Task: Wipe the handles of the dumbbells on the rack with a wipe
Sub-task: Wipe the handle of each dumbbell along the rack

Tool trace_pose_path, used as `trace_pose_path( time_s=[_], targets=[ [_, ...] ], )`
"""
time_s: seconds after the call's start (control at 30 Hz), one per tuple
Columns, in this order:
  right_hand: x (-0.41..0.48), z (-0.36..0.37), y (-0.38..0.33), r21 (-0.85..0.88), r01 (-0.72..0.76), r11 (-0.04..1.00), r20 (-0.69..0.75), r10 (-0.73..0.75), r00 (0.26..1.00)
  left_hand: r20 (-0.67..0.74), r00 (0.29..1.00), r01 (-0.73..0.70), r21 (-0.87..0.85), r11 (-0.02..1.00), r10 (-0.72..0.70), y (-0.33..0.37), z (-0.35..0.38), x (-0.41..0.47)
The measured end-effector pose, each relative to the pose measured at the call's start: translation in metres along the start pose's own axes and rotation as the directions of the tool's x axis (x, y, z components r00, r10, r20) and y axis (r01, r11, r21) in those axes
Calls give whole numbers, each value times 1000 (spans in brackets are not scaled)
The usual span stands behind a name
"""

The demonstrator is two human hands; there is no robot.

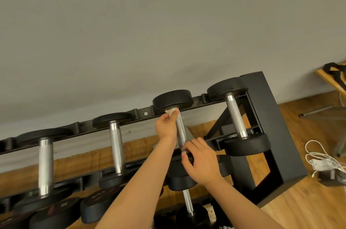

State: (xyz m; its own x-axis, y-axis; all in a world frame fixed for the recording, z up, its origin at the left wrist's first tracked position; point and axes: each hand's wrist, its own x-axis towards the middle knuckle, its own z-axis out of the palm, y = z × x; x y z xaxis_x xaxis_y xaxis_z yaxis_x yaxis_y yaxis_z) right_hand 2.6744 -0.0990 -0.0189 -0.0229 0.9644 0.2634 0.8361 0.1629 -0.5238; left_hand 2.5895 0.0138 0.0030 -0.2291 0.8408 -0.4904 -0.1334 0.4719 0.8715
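Note:
Several dumbbells with black heads and knurled steel handles lie across the top tier of a black rack (262, 108). My left hand (166, 125) pinches a small white wipe (170, 111) against the far end of the third dumbbell's handle (180, 131), just under its far head (173, 101). My right hand (202, 163) grips the near end of that handle, covering the near head. Neighbouring dumbbells show their handles, one to the left (116, 150), one to the right (236, 116) and one at far left (45, 167).
A grey wall stands behind the rack. More dumbbells (99, 204) sit on a lower tier. The floor is wood; white cables and a charger (322, 161) lie at the right, near a wooden bench edge (333, 78) with a black strap.

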Motion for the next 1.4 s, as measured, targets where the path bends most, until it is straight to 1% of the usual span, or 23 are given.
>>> trace_pose_path(
  time_s=[0.07, 0.2, 0.27, 0.4, 0.47, 0.57, 0.63, 0.67, 0.73, 0.8, 0.87, 0.97, 1.13, 1.3, 1.4],
  targets=[
    [0, 0, 0, -3, -1, 1000, 0, 1, 1000, 24, 1000, 10, -2, 1000, -10, 0, -2, 4],
    [0, 1, 0, -3, -5, 1000, 9, 5, 1000, -43, 998, -56, -13, 998, 55, -7, -8, 10],
    [0, 1, 0, -7, -4, 1000, 9, 4, 1000, -41, 998, -58, -21, 998, 57, -9, -9, 10],
    [0, 1, 0, -6, -1, 1000, 2, 1, 1000, 90, 996, 12, -19, 1000, -10, -4, -4, 8],
    [0, 1, 0, -7, -2, 1000, 2, 2, 1000, 116, 993, 33, -13, 999, -31, -3, -4, 9],
    [0, 1, 0, -7, -3, 1000, 0, 3, 1000, 118, 993, -24, 21, 999, 22, -4, -8, 13],
    [0, 1, 0, -10, -2, 1000, -2, 2, 1000, 146, 987, -77, 67, 995, 66, -3, -8, 10],
    [0, 1, -1, -10, -1, 1000, -2, 1, 1000, 172, 983, -78, 70, 994, 65, -4, -9, 8],
    [-1, 1, 0, -9, -3, 1000, -5, 3, 1000, 228, 973, -36, 35, 999, 27, -7, -11, 5],
    [-1, 2, 0, -8, -7, 1000, -8, 7, 1000, 252, 968, -5, -26, 1000, 11, -12, -14, 5],
    [0, 2, 1, -5, -7, 1000, -5, 7, 1000, 218, 975, -30, -35, 999, 37, -15, -15, 5],
    [-1, 3, 2, -2, -5, 1000, -2, 5, 1000, 172, 981, -95, 42, 995, 86, -10, -11, 6],
    [0, 3, 1, -11, -5, 1000, -5, 5, 1000, 175, 985, -21, 57, 998, 11, -9, -5, 12],
    [0, 3, 2, -22, 6, 1000, -9, -7, 1000, 109, 994, -10, 3, 1000, 10, -11, 6, 7],
    [-1, 3, 1, -21, 6, 1000, -11, -6, 1000, 75, 996, -39, -3, 999, 39, -14, 4, 7]
  ],
)
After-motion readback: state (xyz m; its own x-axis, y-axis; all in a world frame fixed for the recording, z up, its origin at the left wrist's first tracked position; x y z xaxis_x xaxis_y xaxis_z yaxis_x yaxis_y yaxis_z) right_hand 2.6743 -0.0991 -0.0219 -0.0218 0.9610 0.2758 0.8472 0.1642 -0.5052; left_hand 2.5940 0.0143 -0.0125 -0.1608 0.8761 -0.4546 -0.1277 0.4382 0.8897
